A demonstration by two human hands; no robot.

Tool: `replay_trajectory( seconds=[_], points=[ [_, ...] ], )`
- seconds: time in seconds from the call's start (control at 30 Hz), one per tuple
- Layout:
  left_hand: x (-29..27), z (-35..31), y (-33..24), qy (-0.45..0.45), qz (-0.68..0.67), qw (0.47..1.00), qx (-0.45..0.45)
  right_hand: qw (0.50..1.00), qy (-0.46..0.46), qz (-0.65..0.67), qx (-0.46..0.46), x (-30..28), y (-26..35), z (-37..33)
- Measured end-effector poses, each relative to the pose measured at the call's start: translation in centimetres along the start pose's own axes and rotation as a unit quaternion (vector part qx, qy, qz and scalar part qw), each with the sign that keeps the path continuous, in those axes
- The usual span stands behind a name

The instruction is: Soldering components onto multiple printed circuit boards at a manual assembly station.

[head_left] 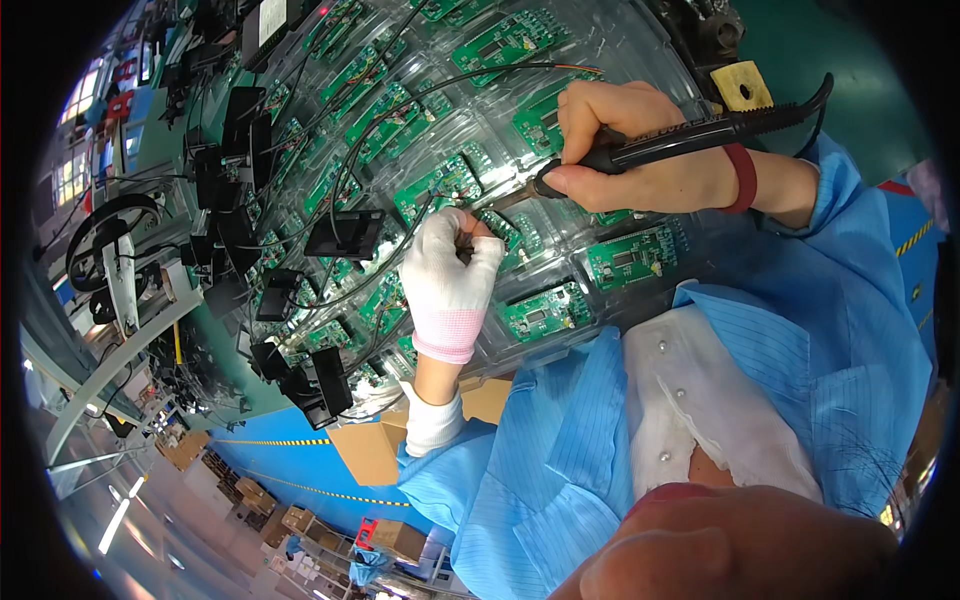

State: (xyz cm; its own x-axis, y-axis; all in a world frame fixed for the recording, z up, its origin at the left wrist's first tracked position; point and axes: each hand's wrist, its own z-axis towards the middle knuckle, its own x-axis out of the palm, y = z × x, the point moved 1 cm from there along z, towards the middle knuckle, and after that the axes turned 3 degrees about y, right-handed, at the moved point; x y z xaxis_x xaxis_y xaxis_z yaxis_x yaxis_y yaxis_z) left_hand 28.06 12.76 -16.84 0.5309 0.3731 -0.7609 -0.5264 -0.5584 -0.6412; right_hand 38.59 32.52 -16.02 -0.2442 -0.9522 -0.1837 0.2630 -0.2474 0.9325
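My left hand (452, 280) wears a white glove with a pink cuff. Its thumb and fingers are pinched together over a green circuit board (437, 187), and what they hold is hidden. A black cable (388, 262) runs close beside those fingers. Bare, with a dark red band (740, 178) at the wrist, my right hand (640, 180) is closed round the black handle of a soldering iron (690, 140). The iron's metal tip points left, toward the board and the left fingertips. Whether the tip touches anything cannot be made out.
More green boards (635, 257) sit in rows in a clear plastic tray (635, 55). Black plastic housings (345, 234) with cables lie over its left side. A yellow sponge (742, 87) is at the far right on the green table (815, 90). A cardboard box (365, 455) stands below the near edge.
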Motion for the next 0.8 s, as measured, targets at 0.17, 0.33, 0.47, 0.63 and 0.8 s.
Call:
replay_trajectory(
  seconds=[0.17,0.33,0.47,0.63,0.8],
  points=[
    [-0.11,0.14,0.07,0.011,-0.005,1.000,-0.010,1.000,0.008,-0.006,0.005,0.13,-0.12,0.10],
    [-0.50,0.17,0.23,0.045,-0.027,0.998,-0.028,1.000,0.009,-0.001,-0.002,0.05,-0.16,0.07],
    [-0.44,0.15,0.27,0.037,-0.028,0.999,-0.022,1.000,0.017,0.000,0.015,0.13,-0.26,0.09],
    [-0.48,0.20,0.31,0.041,-0.027,0.999,-0.022,1.000,0.019,-0.002,0.011,0.24,-0.40,0.20],
    [-0.46,0.24,0.29,0.043,-0.029,0.998,-0.020,0.999,0.025,-0.011,0.019,0.31,-0.42,0.21]
  ],
)
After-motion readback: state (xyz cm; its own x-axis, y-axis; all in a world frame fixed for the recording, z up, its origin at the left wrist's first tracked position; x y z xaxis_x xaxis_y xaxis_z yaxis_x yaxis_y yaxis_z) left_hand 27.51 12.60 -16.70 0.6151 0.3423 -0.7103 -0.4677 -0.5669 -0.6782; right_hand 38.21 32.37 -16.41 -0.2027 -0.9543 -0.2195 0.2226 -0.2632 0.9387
